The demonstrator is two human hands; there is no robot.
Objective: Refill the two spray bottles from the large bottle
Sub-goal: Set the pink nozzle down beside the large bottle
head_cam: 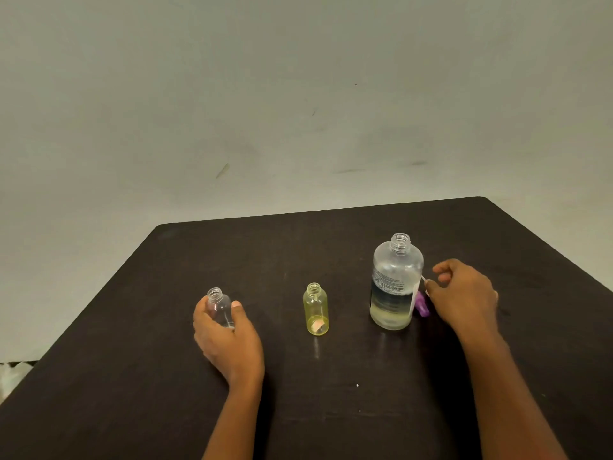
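My left hand (225,336) grips a small clear bottle (219,305) with no cap, upright on the dark table (298,254). A small yellow bottle (315,308), also uncapped, stands alone in the middle. The large clear bottle (395,283), open at the neck and holding pale liquid in its lower part, stands to the right. Just right of it, my right hand (464,293) pinches the thin white tube of a purple spray top (422,304) that is low beside the large bottle.
The table's far edge runs close behind the large bottle, with a plain pale wall beyond. Something white lies off the table at the lower left (11,376).
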